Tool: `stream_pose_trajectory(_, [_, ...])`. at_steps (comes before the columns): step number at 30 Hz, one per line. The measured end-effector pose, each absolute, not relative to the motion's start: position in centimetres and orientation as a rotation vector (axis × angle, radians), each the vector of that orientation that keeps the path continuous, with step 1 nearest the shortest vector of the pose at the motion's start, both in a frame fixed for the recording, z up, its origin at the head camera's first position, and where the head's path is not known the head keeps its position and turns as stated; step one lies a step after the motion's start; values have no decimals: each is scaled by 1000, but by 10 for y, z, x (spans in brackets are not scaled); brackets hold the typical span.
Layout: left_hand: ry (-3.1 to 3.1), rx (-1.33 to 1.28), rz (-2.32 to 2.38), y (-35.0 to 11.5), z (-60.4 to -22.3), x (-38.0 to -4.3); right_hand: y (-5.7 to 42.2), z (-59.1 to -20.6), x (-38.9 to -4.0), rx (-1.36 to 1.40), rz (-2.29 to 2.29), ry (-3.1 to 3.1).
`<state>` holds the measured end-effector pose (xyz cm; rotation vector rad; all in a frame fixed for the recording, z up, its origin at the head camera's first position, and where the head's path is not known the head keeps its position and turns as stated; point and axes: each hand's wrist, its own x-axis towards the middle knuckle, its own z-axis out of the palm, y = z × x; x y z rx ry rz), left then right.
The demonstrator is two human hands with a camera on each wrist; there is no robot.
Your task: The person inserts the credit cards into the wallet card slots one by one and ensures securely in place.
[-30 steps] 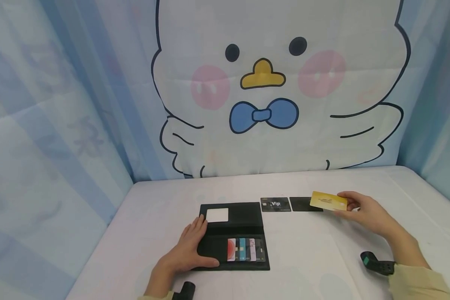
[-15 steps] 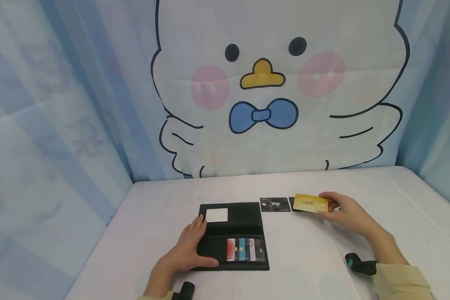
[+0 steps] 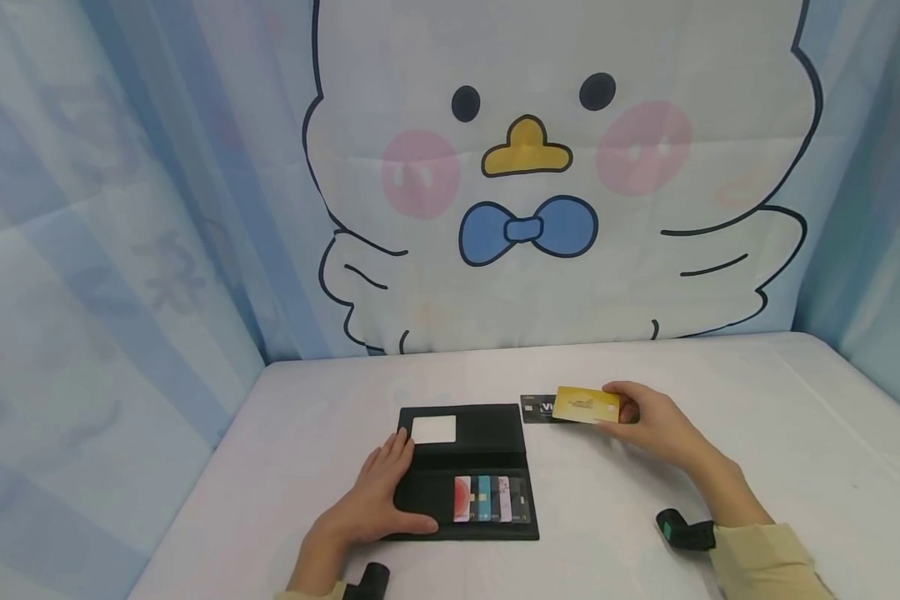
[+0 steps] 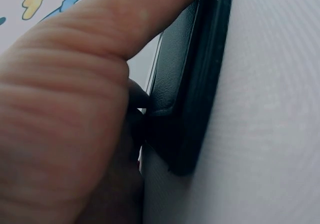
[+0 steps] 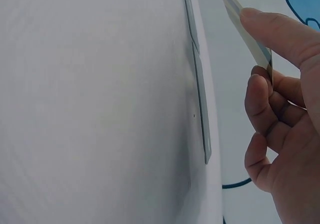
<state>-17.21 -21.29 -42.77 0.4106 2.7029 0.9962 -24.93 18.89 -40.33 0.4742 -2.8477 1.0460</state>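
Note:
An open black card wallet lies flat on the table. My left hand rests on its left side, fingers extended over the upper edge and thumb along the lower part; the left wrist view shows the thumb across the wallet's edge. Several cards stand overlapped in the wallet's lower right pocket. With thumb and fingers my right hand pinches a yellow card by its right end, above a black "Vip" card and partly covering it. The right wrist view shows the other black card lying on the table, mostly hidden in the head view.
A white rectangle shows in the wallet's upper left. White cloth covers the table. Behind it hangs a curtain with a cartoon bird, and blue-white curtains flank the sides.
My right hand has carried the yellow card leftward, from over the right black card to over the "Vip" card. The left hand and wallet have stayed put.

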Motion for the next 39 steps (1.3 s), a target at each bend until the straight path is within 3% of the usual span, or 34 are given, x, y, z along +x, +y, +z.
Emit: stream_pose_trajectory(39, [2696,410,994,-214,-423,-167,131,-406,-251,587,975,-2902])
